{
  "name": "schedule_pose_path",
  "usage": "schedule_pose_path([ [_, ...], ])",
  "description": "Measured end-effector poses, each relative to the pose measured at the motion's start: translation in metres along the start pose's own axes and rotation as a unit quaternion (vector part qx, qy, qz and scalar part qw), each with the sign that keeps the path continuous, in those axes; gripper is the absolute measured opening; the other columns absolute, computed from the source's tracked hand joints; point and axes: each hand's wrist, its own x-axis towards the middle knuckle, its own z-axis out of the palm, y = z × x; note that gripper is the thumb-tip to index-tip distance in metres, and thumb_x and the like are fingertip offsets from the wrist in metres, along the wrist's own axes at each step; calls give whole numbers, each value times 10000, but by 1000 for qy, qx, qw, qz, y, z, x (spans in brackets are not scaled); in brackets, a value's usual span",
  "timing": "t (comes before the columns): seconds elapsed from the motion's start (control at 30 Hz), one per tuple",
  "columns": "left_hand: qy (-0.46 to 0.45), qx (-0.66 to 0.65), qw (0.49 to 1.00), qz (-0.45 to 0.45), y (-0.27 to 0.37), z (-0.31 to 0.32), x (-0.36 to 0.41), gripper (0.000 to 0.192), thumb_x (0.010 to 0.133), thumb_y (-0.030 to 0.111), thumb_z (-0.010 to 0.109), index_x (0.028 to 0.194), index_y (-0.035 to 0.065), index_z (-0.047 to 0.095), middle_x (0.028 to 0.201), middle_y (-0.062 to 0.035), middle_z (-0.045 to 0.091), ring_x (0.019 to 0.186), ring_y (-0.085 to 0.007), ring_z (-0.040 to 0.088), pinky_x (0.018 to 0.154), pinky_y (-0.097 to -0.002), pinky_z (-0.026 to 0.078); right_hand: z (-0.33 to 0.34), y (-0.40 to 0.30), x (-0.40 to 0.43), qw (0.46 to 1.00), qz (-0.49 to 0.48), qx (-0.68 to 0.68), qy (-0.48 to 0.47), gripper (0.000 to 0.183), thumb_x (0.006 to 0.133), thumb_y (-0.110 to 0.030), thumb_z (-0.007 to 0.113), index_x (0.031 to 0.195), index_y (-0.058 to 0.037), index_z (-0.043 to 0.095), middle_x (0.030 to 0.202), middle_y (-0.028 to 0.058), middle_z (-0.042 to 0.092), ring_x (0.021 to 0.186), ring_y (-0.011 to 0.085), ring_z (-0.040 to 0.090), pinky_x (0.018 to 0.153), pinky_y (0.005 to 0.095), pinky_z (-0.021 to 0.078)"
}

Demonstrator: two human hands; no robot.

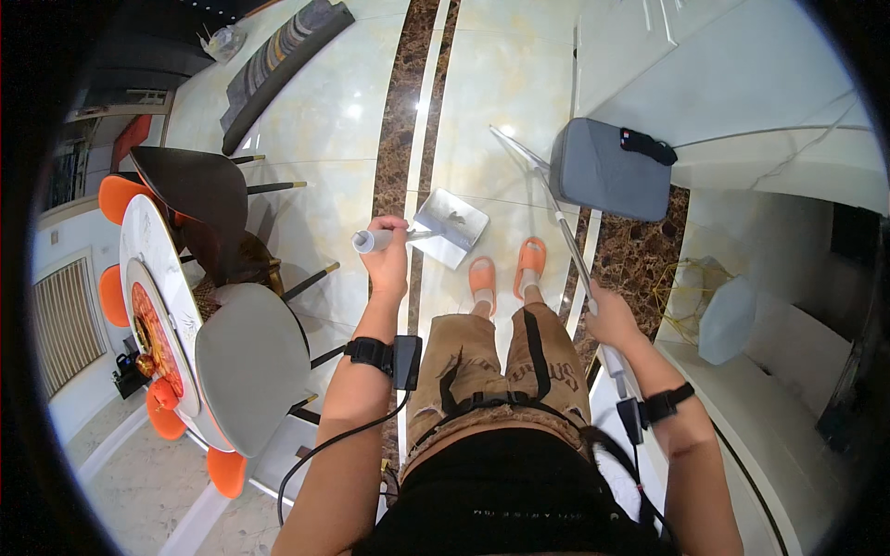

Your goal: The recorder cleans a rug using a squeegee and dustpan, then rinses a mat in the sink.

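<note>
My left hand (386,263) is closed around the pale grip of a long-handled dustpan (453,244). The white pan lies on the tiled floor ahead of my feet, with a dark patch of what looks like dust or hair inside. In my right hand (612,318) is the metal pole of a broom or floor squeegee (569,235), slanting forward and down. Its narrow light head (516,146) is at the floor beyond the pan, to the right and apart from it, close to a grey storage ottoman (612,174).
A black item (646,144) lies on the ottoman. Left stand a round marble-look table (191,292) and several chairs, one grey (254,368). A rolled striped rug (285,62) lies at the far left. A yellow wire-frame side table (726,320) is on the right.
</note>
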Motion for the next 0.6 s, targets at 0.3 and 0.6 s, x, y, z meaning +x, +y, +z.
schedule_pose_path([
  [0.3,28,-43,998,39,-15,9,8,93,731,-44,550,769,40,564,773,-18,557,717,-111,523,669,-244,420,31,-5,-90,986,7,-77,-151,682,660,-70,575,1292,12,331,905,248,575,837,383,582,720,446,479],
  [0.6,49,8,997,63,-7,2,14,35,758,32,620,769,47,591,758,-11,594,702,-98,539,642,-256,433,-62,-6,-99,989,1,-107,-100,589,671,-66,551,1252,-68,461,891,220,603,869,352,583,754,430,475],
])
